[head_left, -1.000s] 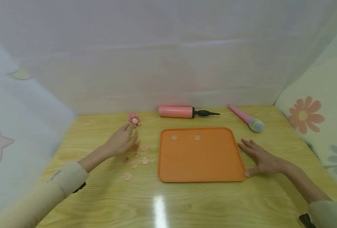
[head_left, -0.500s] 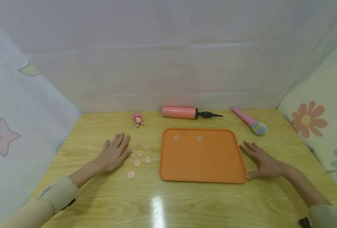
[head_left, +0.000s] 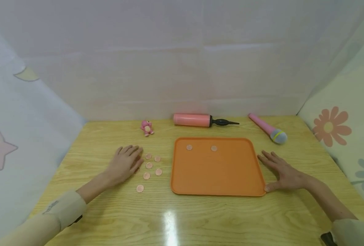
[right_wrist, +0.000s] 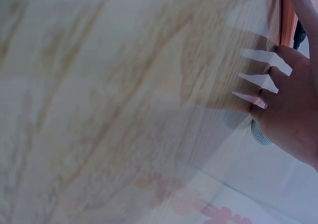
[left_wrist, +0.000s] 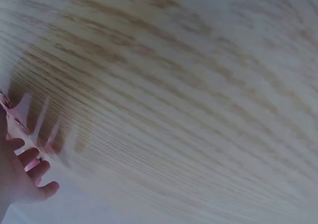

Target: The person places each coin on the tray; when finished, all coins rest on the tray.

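My left hand (head_left: pixel 126 163) lies palm down on the wooden table (head_left: pixel 200 218), its fingers slightly bent against the left side of a cluster of several small copper coins (head_left: pixel 149 165). It covers the leftmost coins, and I see nothing pinched. My right hand (head_left: pixel 283 171) rests flat on the table with straight fingers. Its thumb touches the near right corner of the orange tray (head_left: pixel 216 176). Two coins (head_left: pixel 189 147) lie near the tray's far edge. The left wrist view shows only the fingertips (left_wrist: pixel 27 172) on the wood. In the right wrist view the right hand (right_wrist: pixel 293 110) lies beside the tray's edge (right_wrist: pixel 285 15).
Along the back of the table sit a small pink toy figure (head_left: pixel 146 127), a pink hand pump (head_left: pixel 197 120) with a black nozzle and a pink toy microphone (head_left: pixel 266 128). Pale cloth walls close in the table at the back, left and right.
My left hand drew back from the pink toy and came down flat beside the coins; its fingers now bend over the leftmost ones. The right hand has stayed put.
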Demonstrator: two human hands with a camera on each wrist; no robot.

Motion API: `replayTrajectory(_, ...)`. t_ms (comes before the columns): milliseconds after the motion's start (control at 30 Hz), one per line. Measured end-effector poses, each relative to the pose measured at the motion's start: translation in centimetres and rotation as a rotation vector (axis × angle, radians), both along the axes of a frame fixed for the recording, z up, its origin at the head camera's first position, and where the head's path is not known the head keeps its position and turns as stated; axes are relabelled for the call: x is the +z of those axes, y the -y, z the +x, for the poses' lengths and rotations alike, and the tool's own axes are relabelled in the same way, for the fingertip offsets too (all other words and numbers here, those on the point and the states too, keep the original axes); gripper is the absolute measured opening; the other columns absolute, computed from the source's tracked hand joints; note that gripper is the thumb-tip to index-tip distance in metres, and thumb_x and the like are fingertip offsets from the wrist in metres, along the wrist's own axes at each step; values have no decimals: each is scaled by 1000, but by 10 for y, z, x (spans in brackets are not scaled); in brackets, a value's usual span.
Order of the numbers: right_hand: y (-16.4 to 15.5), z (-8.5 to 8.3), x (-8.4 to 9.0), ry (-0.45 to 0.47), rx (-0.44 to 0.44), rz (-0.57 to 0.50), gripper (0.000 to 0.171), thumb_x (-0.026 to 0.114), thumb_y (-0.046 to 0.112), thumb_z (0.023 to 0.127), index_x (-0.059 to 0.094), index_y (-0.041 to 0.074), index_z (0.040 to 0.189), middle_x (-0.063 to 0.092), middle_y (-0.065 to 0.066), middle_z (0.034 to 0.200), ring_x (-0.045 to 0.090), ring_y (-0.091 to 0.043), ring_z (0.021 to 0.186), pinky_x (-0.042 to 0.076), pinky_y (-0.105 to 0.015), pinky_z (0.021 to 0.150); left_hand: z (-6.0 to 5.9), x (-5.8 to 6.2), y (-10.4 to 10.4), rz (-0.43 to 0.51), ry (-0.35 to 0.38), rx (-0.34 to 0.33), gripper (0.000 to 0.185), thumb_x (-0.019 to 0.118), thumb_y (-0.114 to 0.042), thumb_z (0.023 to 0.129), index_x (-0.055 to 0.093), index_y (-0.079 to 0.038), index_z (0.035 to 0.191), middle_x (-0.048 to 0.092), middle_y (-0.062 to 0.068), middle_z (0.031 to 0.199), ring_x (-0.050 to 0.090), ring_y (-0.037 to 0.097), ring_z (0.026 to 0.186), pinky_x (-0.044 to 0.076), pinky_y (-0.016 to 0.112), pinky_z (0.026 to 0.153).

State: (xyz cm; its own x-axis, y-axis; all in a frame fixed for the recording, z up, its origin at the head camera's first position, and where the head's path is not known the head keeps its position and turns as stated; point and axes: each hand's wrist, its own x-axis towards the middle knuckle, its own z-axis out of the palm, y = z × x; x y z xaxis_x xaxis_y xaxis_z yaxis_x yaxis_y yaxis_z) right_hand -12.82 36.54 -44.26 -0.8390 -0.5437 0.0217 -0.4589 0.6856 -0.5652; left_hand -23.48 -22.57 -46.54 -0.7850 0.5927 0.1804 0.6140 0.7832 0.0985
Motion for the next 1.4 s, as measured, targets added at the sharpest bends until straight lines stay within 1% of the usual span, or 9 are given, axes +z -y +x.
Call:
replayTrajectory(100,1,-2,0,-8,4,4,105,84,35,74,24,2,153,7,-20,160,2,-64,134,11,-83,90,1,2,7,103,-108,-23,42,69,-31,92,66,-1,121,67,15,113,59,34,106,43,55,93)
replayTrajectory(233,2,-4,-1,-5,13,3,104,84,36,74,24,0,153,9,-27,158,3,-67,132,11,-82,91,8,3,22,228,-151,-128,29,80,-22,81,74,-4,102,69,7,93,62,23,84,52,43,75)
replayTrajectory(400,1,-3,-1,1,7,4,105,84,36,73,25,-1,152,11,-29,157,3,-68,131,11,-82,92,17,-2,36,287,-105,-176,17,81,-12,78,77,-8,94,66,2,93,59,16,85,53,34,71)
replayTrajectory(700,2,-2,2,27,5,18,105,84,35,74,25,-2,152,9,-27,158,3,-66,133,12,-82,92,26,-4,45,330,-40,-236,20,82,-12,77,77,-8,96,62,-2,95,59,9,84,53,26,68)
replayTrajectory(900,3,-1,5,45,-6,20,105,85,33,73,25,-5,151,10,-30,156,1,-65,133,12,-82,92,25,6,37,304,122,-136,14,79,-13,82,73,-11,94,63,-3,90,59,9,78,52,27,67)
replayTrajectory(1067,-1,5,2,37,-12,-4,105,85,31,73,24,-5,151,8,-29,157,1,-67,132,10,-82,91,11,28,19,145,333,-46,12,75,-14,87,67,-6,92,61,0,86,58,11,76,52,30,67)
replayTrajectory(1167,-3,9,0,29,-16,-13,105,85,31,74,23,-3,152,8,-28,158,0,-67,132,9,-82,92,-2,42,9,93,401,-18,13,76,-12,85,66,-6,89,62,0,85,58,12,74,52,31,66)
replayTrajectory(1300,-3,13,0,21,-39,-16,106,85,31,73,23,-2,152,9,-30,156,0,-65,133,8,-81,93,-26,60,-20,138,391,-26,12,78,-13,84,68,-7,86,66,-1,80,60,12,70,52,31,63)
replayTrajectory(1400,-3,16,0,11,-58,-15,107,85,31,72,23,-4,152,11,-36,154,0,-67,132,8,-81,94,-46,72,-58,224,314,-94,9,77,-14,85,71,-7,85,69,0,79,62,12,68,51,31,61)
